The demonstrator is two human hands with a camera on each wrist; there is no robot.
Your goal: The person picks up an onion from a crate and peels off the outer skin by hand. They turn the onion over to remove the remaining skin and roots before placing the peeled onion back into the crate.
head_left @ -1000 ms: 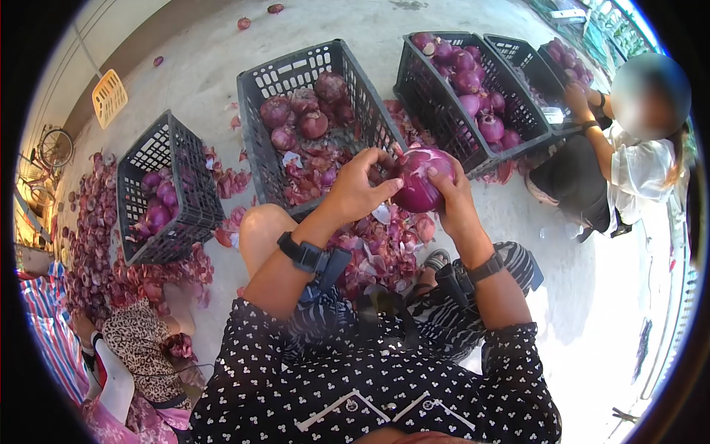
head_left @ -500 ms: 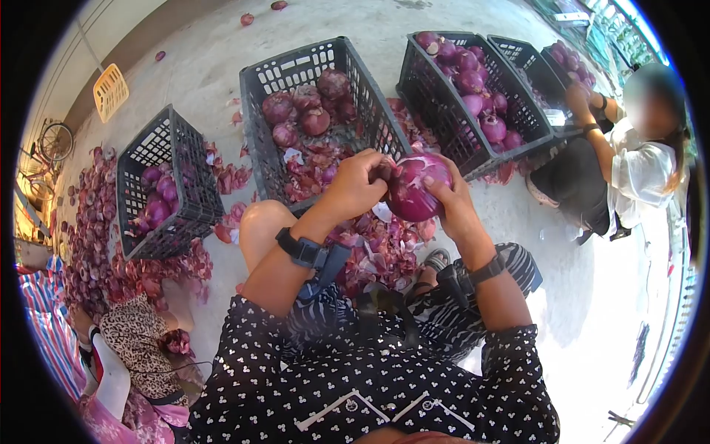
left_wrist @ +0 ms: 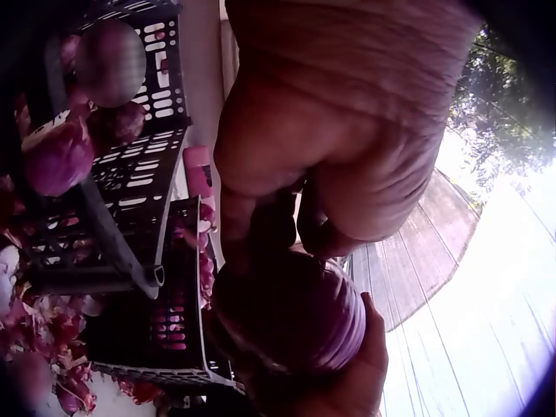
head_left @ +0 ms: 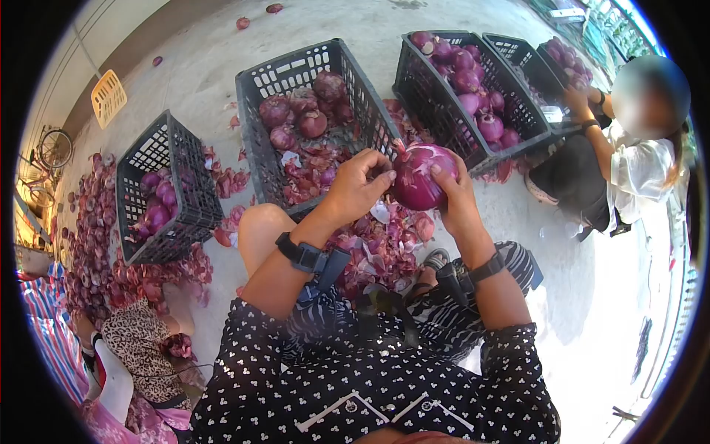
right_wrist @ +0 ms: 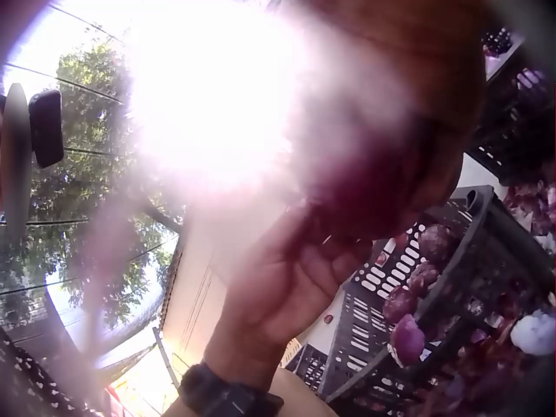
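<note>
A large, glossy red onion [head_left: 421, 176] is held up in front of the body, its dry neck pointing upward and left. My right hand [head_left: 457, 194] grips it from the right, thumb across its near face. At its left side is my left hand [head_left: 362, 185], fingers curled, with the thumb and index fingertips right at the skin. In the left wrist view, the left hand's fingers meet the top of the onion [left_wrist: 291, 317]. Glare blurs the onion in the right wrist view. Loose onion peels [head_left: 373, 255] lie in a pile below the hands.
Ahead, a black crate [head_left: 366, 100] contains onions and peels. Another crate [head_left: 444, 118] on the right is full of onions, and a smaller one [head_left: 194, 185] stands left. Many onions [head_left: 89, 222] cover the floor at left. A person [head_left: 640, 166] sits at right, another lower left.
The onion has turned in my right hand, dipping lower left and coming back with its neck up. My left hand drew at its upper left, and its thumb now sits at the onion's edge.
</note>
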